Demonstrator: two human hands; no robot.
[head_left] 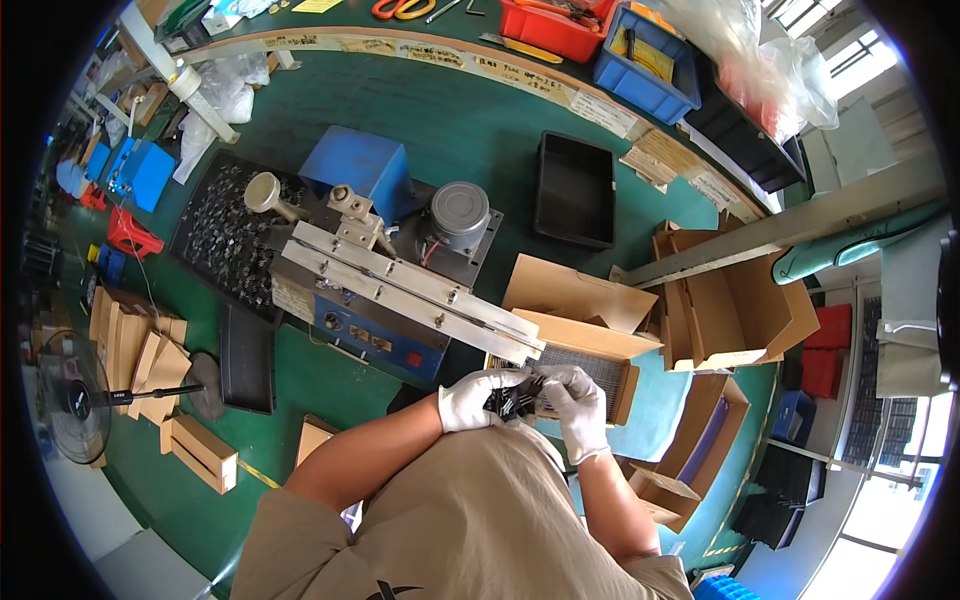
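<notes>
My left hand (468,402), in a white glove, is curled around a bunch of small black parts (514,402) in front of my shirt. My right hand (580,405), gloved too, has its fingers pinched together at the bunch's right side; what sits between those fingertips is too small to make out. Just beyond both hands is the lower end of a long metal rail (400,290) on a blue and grey machine (375,335). A cardboard box (628,395) with rows of small grey parts stands open right behind my right hand.
A black tray (180,245) heaped with small dark parts lies left of the machine. Behind it is a black bin (575,190). Open cardboard boxes (745,310) stand at right, under a slanting post (800,225). A fan (75,398) stands at far left.
</notes>
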